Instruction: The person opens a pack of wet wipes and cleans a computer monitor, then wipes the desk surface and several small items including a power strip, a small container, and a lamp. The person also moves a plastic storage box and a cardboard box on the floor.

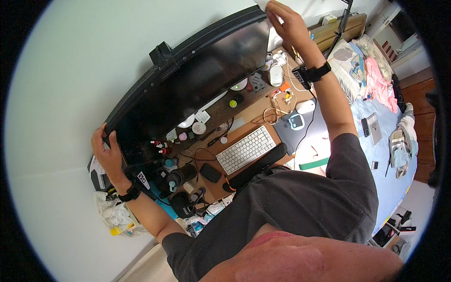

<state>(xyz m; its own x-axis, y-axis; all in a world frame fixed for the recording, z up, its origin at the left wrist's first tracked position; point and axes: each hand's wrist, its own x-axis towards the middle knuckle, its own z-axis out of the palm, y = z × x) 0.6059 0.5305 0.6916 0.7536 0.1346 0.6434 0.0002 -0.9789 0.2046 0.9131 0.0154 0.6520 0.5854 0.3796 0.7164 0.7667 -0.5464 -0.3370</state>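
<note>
A wide black monitor (197,70) spans the back of the desk, its top edge running up from left to right. My left hand (107,152) grips its left upper corner, thumb in front and fingers round the outer side. At the opposite upper corner is my right hand (289,26), its fingers closed on a thin white tissue-like piece (261,4) that lies against the monitor's top end. Part of that piece is hidden by the fingers, and its exact kind is unclear. Both wrists carry black straps with small devices.
Below the monitor, the brown desk (211,188) bears a white keyboard (245,149), a black wrist rest (258,165), a black bottle (182,175), cables and small items. A white mouse (306,106) is at right. Beyond it stands a bed (364,160) with clothes; a wall (61,117) rises behind.
</note>
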